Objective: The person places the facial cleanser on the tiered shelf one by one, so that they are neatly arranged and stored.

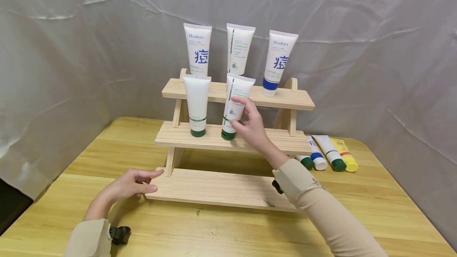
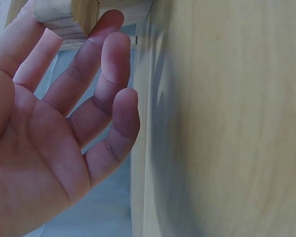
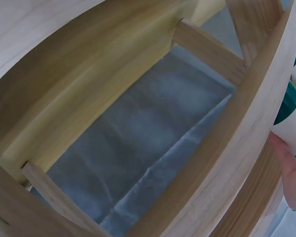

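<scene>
A three-tier wooden display stand (image 1: 214, 187) stands on the table. My right hand (image 1: 251, 128) is at the middle tier, thumb and index finger on the front of a white squeeze tube (image 1: 232, 108) with a green cap. This tube leans slightly, its cap down at the shelf. In the right wrist view, fingers (image 3: 285, 160) lie against the tube beside its green cap (image 3: 288, 103). A second green-capped tube (image 1: 197, 100) stands to its left. At the left end of the bottom tier, my left hand (image 1: 130, 185) rests its fingertips by the board, fingers loosely bent.
Three white tubes stand on the top tier, including a blue-lettered one (image 1: 280, 60) at the right. Several more tubes lie on the table right of the stand, among them a yellow one (image 1: 344, 154). Grey cloth (image 1: 357, 70) hangs behind and at both sides.
</scene>
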`<move>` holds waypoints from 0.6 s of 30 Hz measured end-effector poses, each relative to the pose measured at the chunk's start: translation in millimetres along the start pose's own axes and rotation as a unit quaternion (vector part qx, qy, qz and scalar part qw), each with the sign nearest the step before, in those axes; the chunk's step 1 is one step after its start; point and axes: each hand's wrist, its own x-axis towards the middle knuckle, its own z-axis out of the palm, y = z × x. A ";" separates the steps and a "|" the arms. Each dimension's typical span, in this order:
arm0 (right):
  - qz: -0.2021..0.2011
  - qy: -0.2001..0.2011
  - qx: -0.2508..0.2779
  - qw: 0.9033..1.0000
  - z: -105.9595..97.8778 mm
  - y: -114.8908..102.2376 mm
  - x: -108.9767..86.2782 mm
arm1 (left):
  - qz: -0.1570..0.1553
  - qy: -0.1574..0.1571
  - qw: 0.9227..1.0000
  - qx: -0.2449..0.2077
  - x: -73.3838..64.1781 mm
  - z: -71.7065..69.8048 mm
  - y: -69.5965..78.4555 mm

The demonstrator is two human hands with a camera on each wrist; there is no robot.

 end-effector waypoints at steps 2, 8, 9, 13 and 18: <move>-0.006 -0.004 -0.005 1.000 0.4 1.0 1.0 | 0.004 -0.001 1.000 0.001 0.1 -0.2 0.1; -0.040 -0.022 -0.028 0.999 3.5 1.2 0.4 | 0.004 -0.002 1.000 0.001 -0.5 -0.2 -0.2; -0.043 -0.024 -0.030 0.998 3.8 1.0 -0.1 | 0.001 -0.002 1.000 0.001 -0.4 -0.1 -0.2; -0.041 -0.022 -0.029 0.999 4.4 1.8 -0.8 | 0.001 -0.001 1.000 0.002 -0.1 -0.5 -0.8; -0.045 -0.016 -0.034 0.998 4.1 4.7 -2.7 | -0.001 0.000 1.000 -0.002 0.1 -0.2 -0.1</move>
